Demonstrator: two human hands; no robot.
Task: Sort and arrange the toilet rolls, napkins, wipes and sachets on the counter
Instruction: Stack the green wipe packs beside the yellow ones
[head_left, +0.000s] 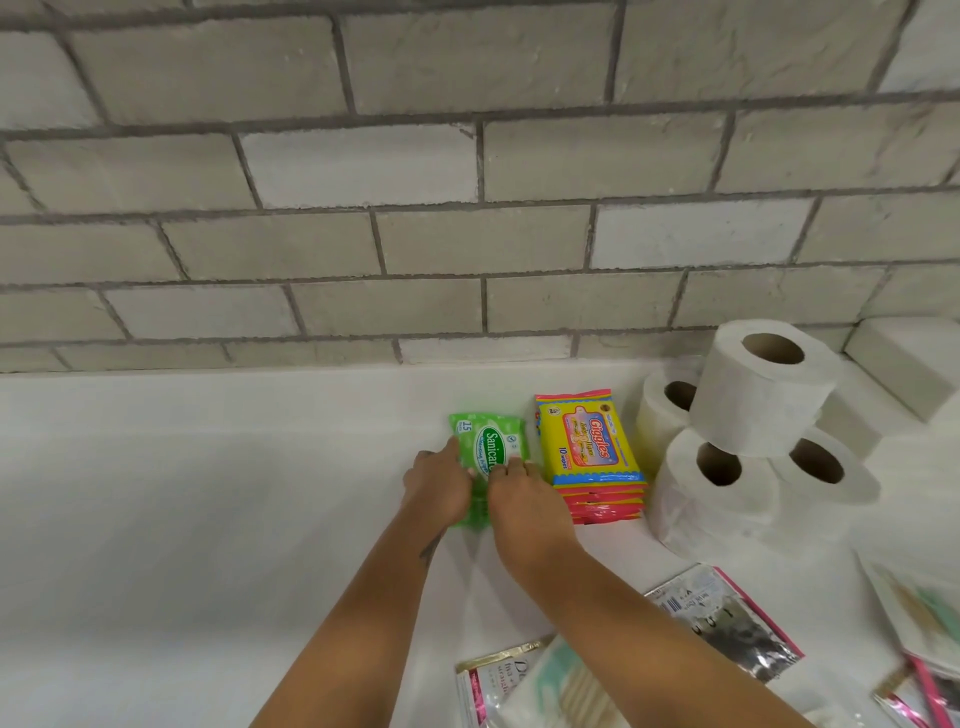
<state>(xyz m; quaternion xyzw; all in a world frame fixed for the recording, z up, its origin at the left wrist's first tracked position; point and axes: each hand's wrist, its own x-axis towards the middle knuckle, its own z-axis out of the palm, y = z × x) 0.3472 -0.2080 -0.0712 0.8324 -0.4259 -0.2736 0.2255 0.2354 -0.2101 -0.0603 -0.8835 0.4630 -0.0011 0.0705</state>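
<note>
The fingers (506, 464) of both hands lie fairly flat on the green wipes pack (488, 460), pressing it down on the white tabletop (208, 493) rather than curling round it. The left hand (436, 486) covers the pack's near left side and the right hand (519, 496) its near right corner; neither one clasps anything.

The pack lies flat near the brick wall (415, 208), just beside a neat stack of yellow and pink wipes packs (589, 447). To the right of that stack stand the toilet rolls (753, 415), several on their sides with one perched on top.

By my reckoning the sorting is partly done: the rolls and the wipes already sit in groups along the wall, and the green pack looks as if it is being squared into the row. The sachets (727, 618) at the near right lie loose and at odd angles, so they seem to be what is left. Whether the pale packets among them are napkins I cannot tell.

The green pack is soft and glossy, with a white label.
</note>
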